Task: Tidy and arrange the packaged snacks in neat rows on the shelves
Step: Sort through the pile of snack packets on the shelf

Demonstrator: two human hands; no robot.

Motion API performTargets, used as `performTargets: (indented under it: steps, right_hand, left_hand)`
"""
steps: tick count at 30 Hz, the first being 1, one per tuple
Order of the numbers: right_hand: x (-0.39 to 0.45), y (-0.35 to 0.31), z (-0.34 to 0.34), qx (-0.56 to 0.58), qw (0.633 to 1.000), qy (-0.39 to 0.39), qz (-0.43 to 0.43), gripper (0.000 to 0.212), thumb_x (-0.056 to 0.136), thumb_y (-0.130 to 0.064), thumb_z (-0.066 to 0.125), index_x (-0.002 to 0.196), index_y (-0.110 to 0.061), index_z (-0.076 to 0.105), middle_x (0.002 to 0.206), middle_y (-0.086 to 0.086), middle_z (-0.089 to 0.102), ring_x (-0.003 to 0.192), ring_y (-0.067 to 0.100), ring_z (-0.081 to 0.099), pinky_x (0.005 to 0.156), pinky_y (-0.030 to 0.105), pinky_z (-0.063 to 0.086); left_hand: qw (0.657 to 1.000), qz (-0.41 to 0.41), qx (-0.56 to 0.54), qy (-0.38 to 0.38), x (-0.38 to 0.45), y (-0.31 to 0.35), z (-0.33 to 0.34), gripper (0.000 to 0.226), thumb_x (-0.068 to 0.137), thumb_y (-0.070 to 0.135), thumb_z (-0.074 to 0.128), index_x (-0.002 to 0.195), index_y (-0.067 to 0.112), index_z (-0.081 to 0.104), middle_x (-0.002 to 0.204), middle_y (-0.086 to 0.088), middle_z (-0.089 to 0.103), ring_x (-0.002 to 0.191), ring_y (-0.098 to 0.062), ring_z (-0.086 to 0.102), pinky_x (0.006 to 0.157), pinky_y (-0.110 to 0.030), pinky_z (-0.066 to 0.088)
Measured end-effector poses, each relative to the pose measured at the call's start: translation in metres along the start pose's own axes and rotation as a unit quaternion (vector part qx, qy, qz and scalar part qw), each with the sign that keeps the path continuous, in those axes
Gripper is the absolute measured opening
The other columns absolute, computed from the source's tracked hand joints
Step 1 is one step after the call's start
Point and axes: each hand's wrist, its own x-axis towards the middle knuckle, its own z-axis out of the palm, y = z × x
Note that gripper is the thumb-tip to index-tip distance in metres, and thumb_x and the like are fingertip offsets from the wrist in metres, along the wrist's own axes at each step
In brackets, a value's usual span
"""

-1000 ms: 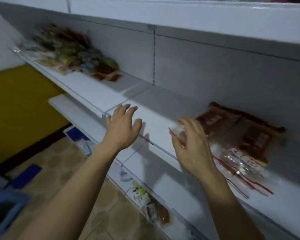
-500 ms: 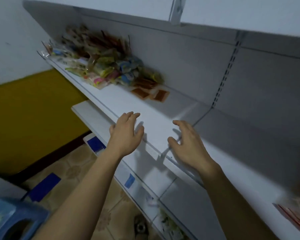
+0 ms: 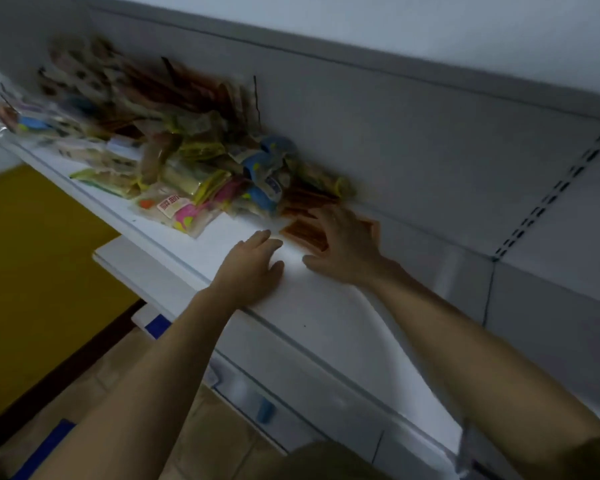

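A flat orange-brown snack packet (image 3: pixel 303 233) is being pressed under the straight, slightly spread fingers of the right hand (image 3: pixel 343 244) on the white shelf (image 3: pixel 312 306). The left hand (image 3: pixel 252 268) is being rested flat beside it, fingers together. A jumbled snack pile (image 3: pixel 174 157) is lying just left.

Hardly any print is coming through legibly in the motion blur. One clear snack packet (image 3: pixel 174 211) at the front of the heap on the white shelf (image 3: pixel 229 251) is showing a red label with pale characters, too smeared to make out. A blue-and-white packet (image 3: pixel 272 183) nearer the back panel is carrying a small white label whose markings are likewise unreadable.
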Motion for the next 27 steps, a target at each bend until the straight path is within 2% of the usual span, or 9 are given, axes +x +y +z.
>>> performTargets:
  steps: [3,6,8,11,14,16,18,23,27]
  right_hand:
    - [0.047,-0.003,0.004,-0.086,0.996,-0.024,-0.010,0.112,0.071,-0.062,0.076,0.160,-0.026,0.018,0.164,0.008,0.018,0.150,0.033,0.020,0.118,0.054,0.028]
    - [0.088,-0.003,0.000,-0.163,0.983,-0.082,0.019,0.124,0.069,-0.064,0.079,0.162,-0.025,0.008,0.167,0.010,0.010,0.153,0.035,0.008,0.123,0.054,0.017]
    - [0.103,-0.005,-0.002,-0.179,0.975,-0.118,0.061,0.124,0.070,-0.064,0.078,0.163,-0.025,0.006,0.168,0.008,0.009,0.153,0.034,0.010,0.123,0.051,0.019]
    - [0.109,-0.009,-0.002,-0.177,0.975,-0.104,0.088,0.108,0.073,-0.051,0.080,0.160,-0.020,0.024,0.161,0.009,0.027,0.143,0.031,0.032,0.112,0.041,0.032]
    - [0.100,-0.011,0.008,-0.188,0.977,-0.045,0.090,0.081,0.079,-0.034,0.077,0.151,-0.014,0.044,0.147,0.015,0.044,0.133,0.035,0.042,0.110,0.041,0.034]
    - [0.093,-0.007,0.019,-0.198,0.975,0.000,0.098,0.065,0.086,-0.029,0.072,0.145,-0.009,0.052,0.140,0.020,0.050,0.129,0.041,0.044,0.109,0.048,0.039]
    - [0.092,-0.003,0.028,-0.228,0.967,0.044,0.108,0.052,0.091,-0.027,0.068,0.137,-0.004,0.059,0.134,0.026,0.054,0.123,0.048,0.049,0.099,0.056,0.048]
    - [0.105,-0.006,0.022,-0.257,0.952,-0.017,0.163,0.059,0.101,-0.046,0.053,0.145,-0.007,0.049,0.145,0.026,0.042,0.134,0.047,0.038,0.110,0.055,0.039]
    - [0.109,-0.011,0.015,-0.301,0.944,-0.058,0.120,0.043,0.101,-0.018,0.054,0.141,-0.003,0.048,0.140,0.024,0.045,0.126,0.043,0.048,0.102,0.048,0.046]
  left_hand:
    - [0.997,0.068,-0.012,0.021,0.031,-0.026,-0.003,0.065,0.090,0.051,0.034,0.134,0.012,0.062,0.136,-0.015,0.061,0.119,-0.034,0.061,0.099,-0.041,0.050]
    - [0.992,0.098,-0.062,0.042,0.054,-0.054,-0.006,0.062,0.085,0.043,0.037,0.123,0.009,0.071,0.126,-0.014,0.070,0.113,-0.034,0.066,0.099,-0.040,0.052]
    - [0.986,0.103,-0.116,0.062,0.063,-0.063,-0.008,0.054,0.083,0.035,0.041,0.113,0.006,0.076,0.118,-0.013,0.074,0.109,-0.033,0.069,0.099,-0.032,0.049]
    - [0.971,0.071,-0.223,0.055,0.068,-0.066,-0.009,0.036,0.081,0.021,0.055,0.105,0.006,0.077,0.108,-0.012,0.075,0.102,-0.028,0.068,0.093,-0.015,0.038]
    - [0.957,0.129,-0.242,0.099,0.068,-0.073,0.005,0.026,0.079,0.018,0.060,0.096,0.011,0.077,0.099,-0.005,0.074,0.098,-0.022,0.066,0.089,-0.026,0.049]
    - [0.948,0.184,-0.216,0.142,0.072,-0.078,0.015,0.023,0.080,0.019,0.058,0.093,0.012,0.076,0.096,-0.005,0.074,0.095,-0.026,0.068,0.087,-0.036,0.054]
    - [0.951,0.182,-0.213,0.133,0.074,-0.079,0.017,0.024,0.080,0.021,0.056,0.092,0.015,0.076,0.096,-0.004,0.074,0.096,-0.029,0.070,0.088,-0.040,0.055]
    - [0.956,0.163,-0.216,0.114,0.071,-0.078,0.017,0.030,0.080,0.029,0.052,0.094,0.020,0.076,0.101,0.001,0.073,0.101,-0.026,0.068,0.088,-0.038,0.053]
    - [0.953,0.164,-0.226,0.117,0.066,-0.078,0.016,0.032,0.081,0.030,0.050,0.096,0.020,0.076,0.103,0.001,0.074,0.102,-0.025,0.069,0.088,-0.045,0.055]
